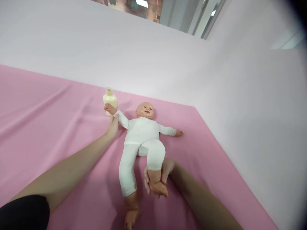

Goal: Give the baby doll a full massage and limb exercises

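A baby doll with a white cloth body lies on its back on a pink sheet, its head toward the wall. My left hand is closed on the doll's forearm near the wrist, on the left side of the view. Around the lower leg on the right, just above the foot, my right hand is wrapped with the thumb in front; that leg is bent and raised. The other leg lies stretched toward me. Behind the doll's held hand stands a cream pump bottle, partly hidden by it.
A white wall runs along the far side of the pink surface, and another white wall rises on the right. A window-like opening shows at the top. Creases cross the sheet at the left.
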Demonstrator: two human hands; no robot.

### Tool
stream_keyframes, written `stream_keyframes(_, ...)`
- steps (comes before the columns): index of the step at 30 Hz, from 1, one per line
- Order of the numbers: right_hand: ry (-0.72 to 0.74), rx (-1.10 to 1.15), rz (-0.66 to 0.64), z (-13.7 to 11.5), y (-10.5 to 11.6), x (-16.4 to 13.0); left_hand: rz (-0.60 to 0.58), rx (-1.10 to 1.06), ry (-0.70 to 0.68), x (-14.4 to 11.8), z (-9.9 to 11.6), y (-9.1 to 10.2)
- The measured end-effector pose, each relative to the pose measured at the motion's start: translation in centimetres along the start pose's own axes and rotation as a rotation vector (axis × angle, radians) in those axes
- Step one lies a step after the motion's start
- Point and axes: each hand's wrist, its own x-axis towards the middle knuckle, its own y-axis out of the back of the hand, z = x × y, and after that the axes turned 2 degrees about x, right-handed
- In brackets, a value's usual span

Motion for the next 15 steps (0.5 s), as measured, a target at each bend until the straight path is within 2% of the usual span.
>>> stream_keyframes(3, -0.121, -0.083, -0.025, -0.7, -0.3, 0.6, 0.02, -0.007, 0.028, 1.1, -1.3, 0.7)
stream_keyframes(6, -0.124, -0.09, -0.031, -0.9, -0.5, 0.8, 0.011, 0.012, 0.007, 1.4, -1.6, 0.8)
stream_keyframes(9, -0.068, -0.032, -0.004, -0.2, -0.3, 0.4, 0.028, 0.016, 0.016, 0.7, -0.6, 0.2)
stream_keyframes(11, 0.004, 0.015, 0.039, 0.5, 0.0, -0.3, -0.001, 0.03, -0.007, 0.0, 0.2, -0.3)
stream_keyframes(15, 0.224, 0.087, 0.099, 1.3, 0.4, -1.3, -0.193, 0.138, -0.187, -1.2, 1.1, -0.8)
